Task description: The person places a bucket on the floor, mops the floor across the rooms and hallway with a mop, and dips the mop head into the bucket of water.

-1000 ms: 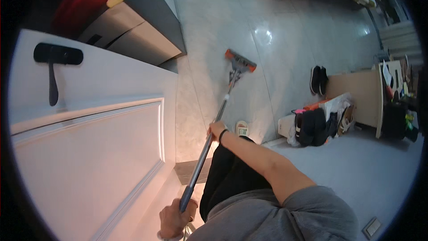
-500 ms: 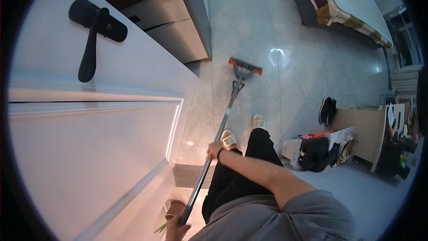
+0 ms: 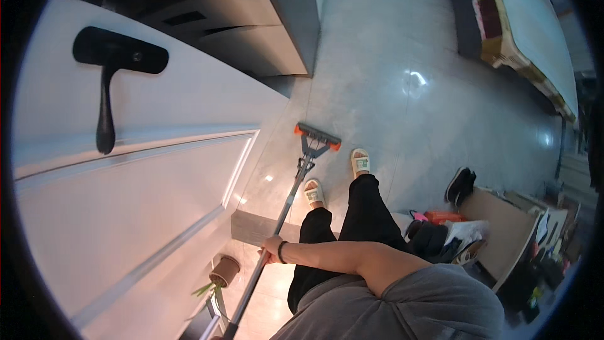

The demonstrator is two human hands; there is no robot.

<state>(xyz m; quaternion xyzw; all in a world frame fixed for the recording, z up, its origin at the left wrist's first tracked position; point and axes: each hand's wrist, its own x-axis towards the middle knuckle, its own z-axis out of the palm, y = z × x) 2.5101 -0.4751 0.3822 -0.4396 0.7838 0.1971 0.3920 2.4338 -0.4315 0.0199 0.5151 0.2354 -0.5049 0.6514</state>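
Note:
A sponge mop [image 3: 287,203] with a long grey handle slants from the lower edge up to its dark head [image 3: 319,136], which has orange ends and rests on the tiled floor. My right hand [image 3: 273,249], with a black band at the wrist, is closed round the middle of the handle. At the handle's black end, only a sliver of my left hand [image 3: 218,338] shows; the lower edge cuts off the rest. My feet, in pale slide sandals [image 3: 360,162], stand just right of and below the mop head.
A white door [image 3: 145,195] with a black handle [image 3: 119,56] fills the left. Beyond it stands a drawer cabinet [image 3: 251,50]. A potted plant [image 3: 225,271] sits beside the threshold [image 3: 248,226]. At right are a bed [image 3: 535,44], black shoes [image 3: 460,186] and a cluttered low shelf [image 3: 503,230].
The mop head has come back toward me and lies nearer my feet. Both hands have shifted lower in the view, the left almost out of it. My feet have moved, and the view has turned.

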